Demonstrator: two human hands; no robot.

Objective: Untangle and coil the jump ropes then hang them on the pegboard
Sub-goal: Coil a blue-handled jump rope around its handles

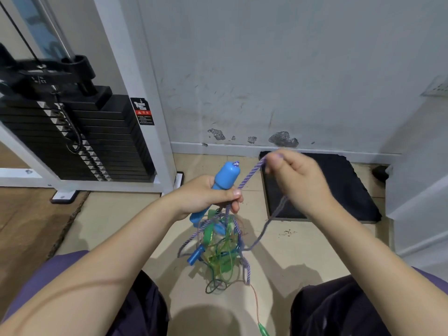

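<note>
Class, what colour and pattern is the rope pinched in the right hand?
Purple and white twisted stripes on the rope, clearest in the head view.

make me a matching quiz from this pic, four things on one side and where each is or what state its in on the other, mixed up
Things:
1. blue handle
2. purple rope
3. black mat
4. green handle

Places or states:
A. lying on the floor tiles near the bottom edge
B. gripped in the left hand
C. flat on the floor against the wall
D. pinched by the right hand, stretched between both hands

Pairs: 1-B, 2-D, 3-C, 4-A
</note>
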